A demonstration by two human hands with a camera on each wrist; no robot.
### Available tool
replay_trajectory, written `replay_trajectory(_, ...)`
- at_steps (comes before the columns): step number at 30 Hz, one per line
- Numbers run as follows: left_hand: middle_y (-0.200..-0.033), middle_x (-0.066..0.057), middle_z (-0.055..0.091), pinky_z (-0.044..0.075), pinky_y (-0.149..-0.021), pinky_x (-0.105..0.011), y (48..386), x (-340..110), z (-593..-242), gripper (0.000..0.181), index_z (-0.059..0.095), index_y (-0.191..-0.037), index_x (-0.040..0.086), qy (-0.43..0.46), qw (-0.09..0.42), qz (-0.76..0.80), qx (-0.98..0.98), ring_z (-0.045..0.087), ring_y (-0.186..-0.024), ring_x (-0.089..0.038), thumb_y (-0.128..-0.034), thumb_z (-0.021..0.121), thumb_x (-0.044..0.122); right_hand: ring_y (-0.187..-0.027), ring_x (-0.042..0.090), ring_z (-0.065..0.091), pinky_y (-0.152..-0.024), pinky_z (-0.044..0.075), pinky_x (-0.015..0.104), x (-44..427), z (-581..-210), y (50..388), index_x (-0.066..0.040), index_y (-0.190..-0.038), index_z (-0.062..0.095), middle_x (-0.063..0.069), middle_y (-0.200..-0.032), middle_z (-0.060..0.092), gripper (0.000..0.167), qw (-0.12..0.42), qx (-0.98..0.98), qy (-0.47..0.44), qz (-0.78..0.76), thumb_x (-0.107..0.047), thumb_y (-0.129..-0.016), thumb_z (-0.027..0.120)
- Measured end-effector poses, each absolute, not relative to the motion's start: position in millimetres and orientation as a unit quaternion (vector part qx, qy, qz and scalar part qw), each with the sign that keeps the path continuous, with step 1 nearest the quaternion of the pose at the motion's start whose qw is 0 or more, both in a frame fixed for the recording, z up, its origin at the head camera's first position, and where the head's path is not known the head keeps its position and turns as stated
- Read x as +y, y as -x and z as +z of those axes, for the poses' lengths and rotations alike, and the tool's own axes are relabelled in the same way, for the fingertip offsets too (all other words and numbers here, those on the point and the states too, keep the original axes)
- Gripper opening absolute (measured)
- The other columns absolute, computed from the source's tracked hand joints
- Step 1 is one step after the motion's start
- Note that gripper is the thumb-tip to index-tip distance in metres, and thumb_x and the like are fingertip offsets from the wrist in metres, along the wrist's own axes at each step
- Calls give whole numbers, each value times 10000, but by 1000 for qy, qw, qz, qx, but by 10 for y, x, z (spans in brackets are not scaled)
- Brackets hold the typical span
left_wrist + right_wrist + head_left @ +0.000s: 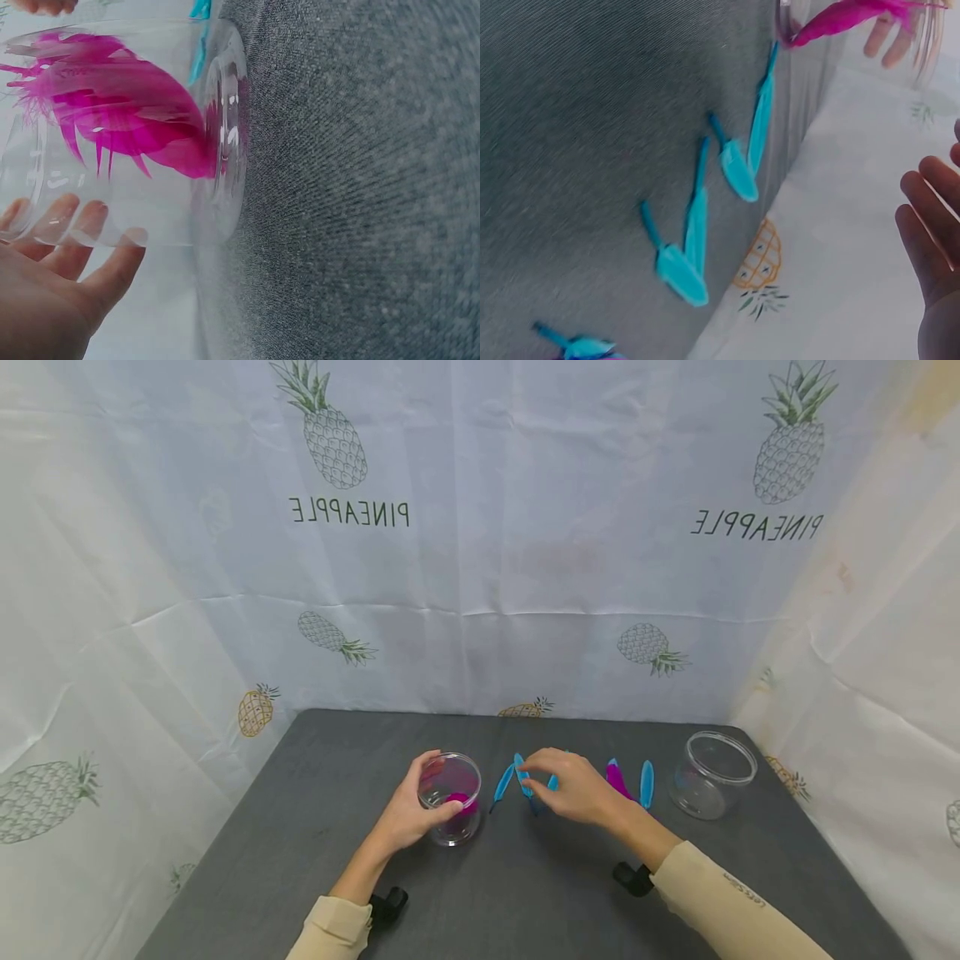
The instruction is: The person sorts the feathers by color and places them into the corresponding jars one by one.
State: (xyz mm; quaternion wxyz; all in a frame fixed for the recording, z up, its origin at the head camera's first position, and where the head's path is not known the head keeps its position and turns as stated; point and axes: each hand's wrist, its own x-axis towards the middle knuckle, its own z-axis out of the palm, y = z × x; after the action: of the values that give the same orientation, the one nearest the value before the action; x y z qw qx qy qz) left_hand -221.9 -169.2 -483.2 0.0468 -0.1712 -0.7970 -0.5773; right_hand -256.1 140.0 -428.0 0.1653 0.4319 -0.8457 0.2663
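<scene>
Head view: here are the nearest blue feathers [502, 786], flat on the dark table [315, 802], just under and left of the right hand [572, 785], long axes running roughly away from the person. That hand is nearer, fingers loosely bent, gripping nothing! The left hand [411, 810] grasps a clear jar [452, 832], pink feather [127, 105] inside. Beyond, a pineapple-print curtain [517, 560].

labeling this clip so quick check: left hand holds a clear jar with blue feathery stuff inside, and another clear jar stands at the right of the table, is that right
Just the color is off: the feathery stuff inside is pink, not blue, as the left wrist view shows. The left hand does hold a clear jar, and another clear jar stands at the right of the table.
</scene>
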Motion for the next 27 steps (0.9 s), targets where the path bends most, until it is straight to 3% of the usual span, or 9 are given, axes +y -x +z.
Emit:
replay_trajectory(16,-1511,-122,458,349,-1151,-575,2226,-1697,-4863,851,332,-1531,137,173,48,-562,-808,418,-1410,-337,-856,827,296,-1142,252,651,-884,569,459,1824,-4408,2639,-145,-1250,700,34,-1250,675,313,121,-896,-364,225,-190,-943,744)
replay_trajectory(27,-1525,-148,434,323,-1161,-588,2223,-1698,-4841,871,324,-1535,120,175,41,-576,-797,399,-1419,-357,-842,834,254,-1215,356,612,-957,519,571,2103,-4549,2735,-68,-1299,672,128,-1318,651,370,98,-913,-319,235,-195,-957,729)
